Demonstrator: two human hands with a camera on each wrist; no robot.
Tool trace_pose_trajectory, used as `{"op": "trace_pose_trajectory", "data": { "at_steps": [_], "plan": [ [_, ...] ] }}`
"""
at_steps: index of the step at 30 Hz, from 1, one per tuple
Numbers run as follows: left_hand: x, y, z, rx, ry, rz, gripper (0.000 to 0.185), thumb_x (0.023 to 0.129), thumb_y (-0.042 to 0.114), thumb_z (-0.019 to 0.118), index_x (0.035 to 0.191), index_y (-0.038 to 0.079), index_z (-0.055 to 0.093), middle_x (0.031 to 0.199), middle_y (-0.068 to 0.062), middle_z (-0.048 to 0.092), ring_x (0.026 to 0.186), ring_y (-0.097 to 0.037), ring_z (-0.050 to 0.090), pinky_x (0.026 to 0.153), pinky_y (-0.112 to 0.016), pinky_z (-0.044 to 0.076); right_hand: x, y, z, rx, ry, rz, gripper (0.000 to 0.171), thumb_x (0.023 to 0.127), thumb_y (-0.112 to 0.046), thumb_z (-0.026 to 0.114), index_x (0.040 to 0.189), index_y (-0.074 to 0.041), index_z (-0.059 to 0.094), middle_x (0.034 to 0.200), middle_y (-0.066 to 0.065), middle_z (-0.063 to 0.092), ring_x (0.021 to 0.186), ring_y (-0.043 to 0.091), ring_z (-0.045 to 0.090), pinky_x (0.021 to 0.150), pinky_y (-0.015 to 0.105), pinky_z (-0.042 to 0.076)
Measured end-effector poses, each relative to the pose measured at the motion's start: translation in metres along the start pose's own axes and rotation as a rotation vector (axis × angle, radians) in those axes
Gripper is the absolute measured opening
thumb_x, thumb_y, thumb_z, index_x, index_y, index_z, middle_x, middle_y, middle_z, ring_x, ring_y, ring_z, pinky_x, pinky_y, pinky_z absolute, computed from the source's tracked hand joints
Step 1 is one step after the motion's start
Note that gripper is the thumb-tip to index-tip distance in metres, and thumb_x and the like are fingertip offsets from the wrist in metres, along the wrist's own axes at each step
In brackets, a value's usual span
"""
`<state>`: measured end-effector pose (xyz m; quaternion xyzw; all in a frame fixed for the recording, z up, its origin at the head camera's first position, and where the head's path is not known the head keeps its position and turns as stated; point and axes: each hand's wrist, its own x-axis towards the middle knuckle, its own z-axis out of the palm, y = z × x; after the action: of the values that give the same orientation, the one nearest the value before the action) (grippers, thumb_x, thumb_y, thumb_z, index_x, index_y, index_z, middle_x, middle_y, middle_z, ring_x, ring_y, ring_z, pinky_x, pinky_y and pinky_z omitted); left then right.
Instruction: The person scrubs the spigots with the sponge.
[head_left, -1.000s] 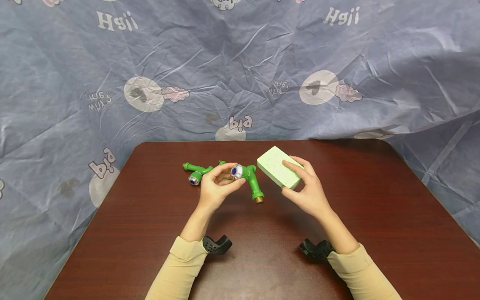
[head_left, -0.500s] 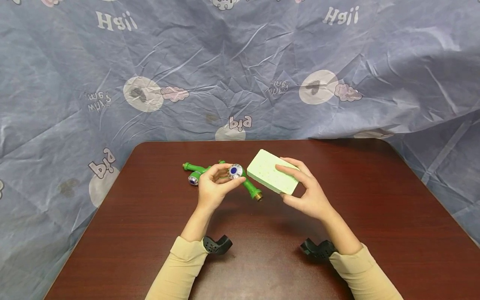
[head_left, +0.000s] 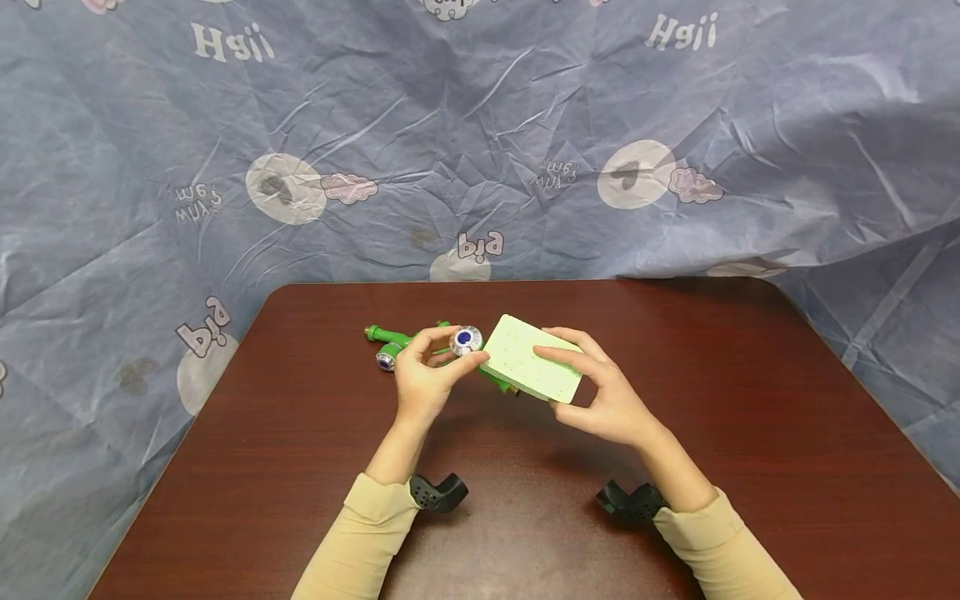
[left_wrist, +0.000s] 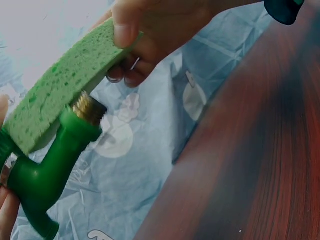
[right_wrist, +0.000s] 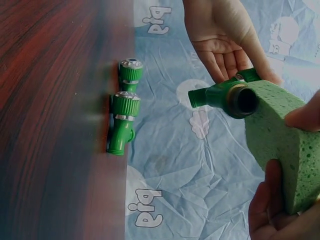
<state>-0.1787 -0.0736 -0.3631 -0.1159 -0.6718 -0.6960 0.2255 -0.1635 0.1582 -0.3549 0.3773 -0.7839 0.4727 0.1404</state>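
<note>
My left hand (head_left: 423, 375) pinches a green faucet (left_wrist: 47, 170) by its silver knob with a blue centre, held above the table. The faucet's brass threaded end points toward my right side. My right hand (head_left: 603, 387) grips a light green sponge (head_left: 528, 358) between thumb and fingers. The sponge is tilted, and its left end lies against the faucet near the knob. In the head view the sponge hides much of the faucet's body. The right wrist view shows the faucet's dark open end beside the sponge's face.
On the brown table (head_left: 300, 433), behind my left hand, lie other green faucets (right_wrist: 122, 110) with silver knobs. Partly hidden by the hand is one faucet (head_left: 386, 357). A blue printed cloth (head_left: 480, 150) hangs behind the table.
My right hand has brought the sponge left and slightly down, from apart to against the faucet. My left hand has turned the faucet so its knob faces the head camera more.
</note>
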Motion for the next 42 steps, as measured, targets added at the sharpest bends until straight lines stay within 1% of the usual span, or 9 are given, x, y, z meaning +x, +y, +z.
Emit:
{"op": "trace_pose_trajectory", "data": {
  "at_steps": [5,8,13,19,23,26,31,37,42],
  "plan": [
    [0.001,0.001,-0.002,0.031,0.045,0.015,0.043,0.062,-0.004,0.085,0.099,-0.011,0.065,0.098,-0.022,0.066,0.084,-0.020,0.064,0.080,-0.045,0.054,-0.005,0.022,-0.002,-0.055,-0.058,-0.023,0.065,0.060,0.008,0.067,0.123,-0.007,0.060,0.135,0.012,0.045,0.121,0.025,0.043,0.090,0.024,0.038],
    [0.002,0.001,-0.003,0.030,0.066,0.006,0.043,0.061,-0.004,0.085,0.098,-0.011,0.064,0.097,-0.023,0.066,0.085,-0.020,0.063,0.080,-0.046,0.053,-0.006,0.026,-0.007,-0.053,-0.046,-0.016,0.064,0.060,0.006,0.066,0.123,-0.009,0.061,0.135,0.009,0.045,0.120,0.023,0.044,0.090,0.024,0.038],
    [0.001,0.002,-0.002,0.029,0.054,-0.007,0.042,0.061,-0.003,0.085,0.098,-0.010,0.065,0.097,-0.022,0.066,0.084,-0.023,0.064,0.080,-0.045,0.054,-0.002,0.012,-0.008,-0.042,-0.009,-0.002,0.064,0.060,0.010,0.065,0.122,-0.004,0.060,0.135,0.014,0.044,0.122,0.026,0.043,0.089,0.023,0.036],
    [-0.001,0.003,0.001,0.033,0.038,0.003,0.044,0.061,-0.004,0.085,0.099,-0.010,0.066,0.097,-0.022,0.066,0.081,-0.026,0.065,0.079,-0.046,0.054,0.002,-0.008,-0.009,-0.049,-0.058,0.004,0.058,0.061,0.013,0.065,0.118,0.005,0.059,0.130,0.023,0.045,0.118,0.034,0.044,0.089,0.022,0.037],
    [0.000,0.002,0.001,0.014,0.026,0.011,0.043,0.060,-0.006,0.084,0.099,-0.011,0.065,0.096,-0.023,0.066,0.079,-0.022,0.066,0.079,-0.047,0.054,0.001,-0.007,-0.017,-0.053,-0.003,0.021,0.057,0.060,0.016,0.064,0.116,0.007,0.059,0.130,0.025,0.045,0.117,0.033,0.043,0.088,0.021,0.036],
    [-0.001,0.001,0.001,0.005,-0.005,0.010,0.043,0.061,-0.006,0.084,0.100,-0.011,0.066,0.094,-0.024,0.066,0.079,-0.021,0.065,0.079,-0.048,0.053,0.001,-0.006,-0.022,-0.031,0.069,0.027,0.057,0.060,0.018,0.064,0.117,0.009,0.057,0.131,0.027,0.043,0.118,0.031,0.041,0.086,0.022,0.036],
    [-0.002,-0.002,0.003,-0.028,-0.115,0.010,0.043,0.064,-0.007,0.082,0.103,-0.011,0.065,0.091,-0.024,0.066,0.078,-0.031,0.066,0.076,-0.050,0.054,0.002,-0.008,-0.022,0.004,0.137,-0.006,0.058,0.062,0.016,0.066,0.118,0.009,0.056,0.132,0.029,0.041,0.119,0.027,0.041,0.083,0.023,0.038],
    [-0.007,-0.002,0.007,0.018,-0.193,0.030,0.041,0.064,-0.002,0.084,0.101,-0.007,0.067,0.090,-0.020,0.068,0.078,-0.023,0.066,0.075,-0.044,0.056,0.005,-0.016,-0.015,0.027,0.121,-0.070,0.058,0.060,0.014,0.066,0.117,0.010,0.055,0.130,0.032,0.042,0.119,0.030,0.042,0.082,0.023,0.039],
    [-0.010,-0.001,0.009,0.020,-0.262,0.059,0.042,0.061,-0.003,0.085,0.098,-0.007,0.067,0.091,-0.020,0.069,0.078,-0.032,0.067,0.071,-0.050,0.055,0.004,-0.013,-0.011,0.047,0.071,-0.106,0.058,0.060,0.014,0.065,0.117,0.009,0.057,0.129,0.032,0.042,0.120,0.031,0.042,0.087,0.024,0.038]
  ]
}}
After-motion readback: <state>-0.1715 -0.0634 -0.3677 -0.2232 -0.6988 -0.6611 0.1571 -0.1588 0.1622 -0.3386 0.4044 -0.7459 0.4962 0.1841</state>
